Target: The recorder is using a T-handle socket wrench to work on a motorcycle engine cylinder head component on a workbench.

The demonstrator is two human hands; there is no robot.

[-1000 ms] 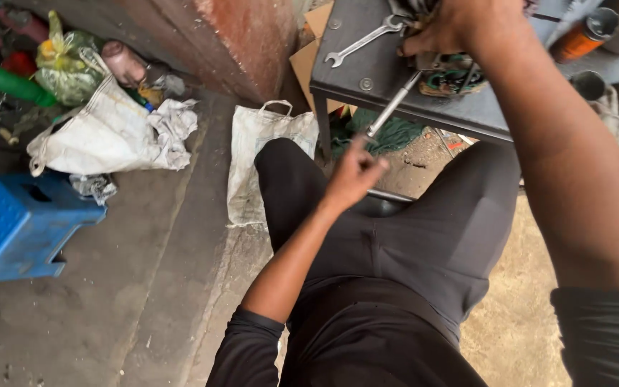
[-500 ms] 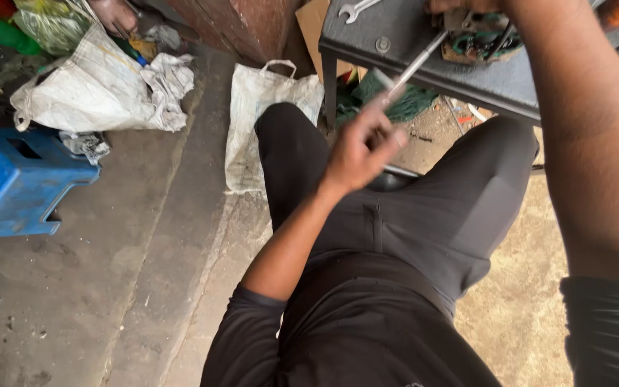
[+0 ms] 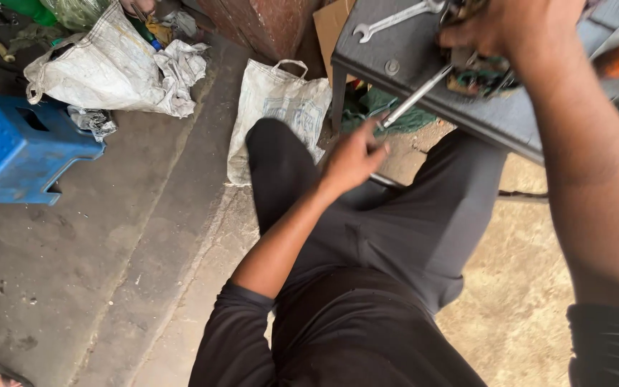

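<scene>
You steadied a small part on the dark metal bench [image 3: 424,79] and worked a long slim tool into it.

Your right hand [image 3: 514,29] was clamped over the greenish part [image 3: 481,77] near the bench's front edge. Your left hand [image 3: 352,158] pinched the low end of the steel tool [image 3: 413,99], which looked stiff, light and slick; grip low.

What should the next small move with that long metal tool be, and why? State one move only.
Probably keep the left hand levering the long metal tool round: its far tip sits at the dark part that the right hand steadies on the grey table, so the work looks unfinished.
</scene>
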